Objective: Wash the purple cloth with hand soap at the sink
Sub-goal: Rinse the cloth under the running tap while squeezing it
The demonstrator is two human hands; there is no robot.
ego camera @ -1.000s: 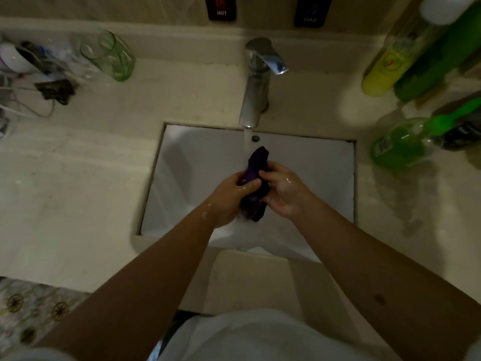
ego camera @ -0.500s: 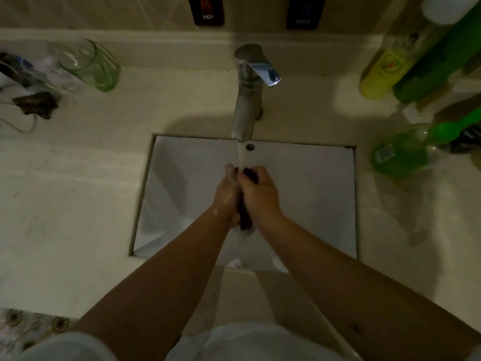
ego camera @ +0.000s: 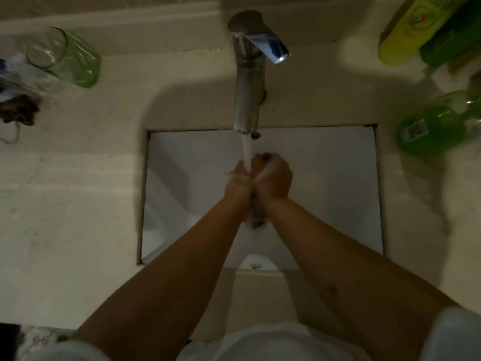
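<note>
From the head view, your left hand (ego camera: 238, 185) and right hand (ego camera: 273, 178) are pressed together around the purple cloth (ego camera: 257, 221), a dark bit showing below your wrists, under the faucet (ego camera: 248, 82) stream at the sink's (ego camera: 338, 178) back edge, mid-basin.

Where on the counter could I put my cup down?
The wide bare beige countertop left of the white sink basin, in front of the green glass tumbler, is free. The right side is crowded with the green soap bottle and yellow bottle.
</note>
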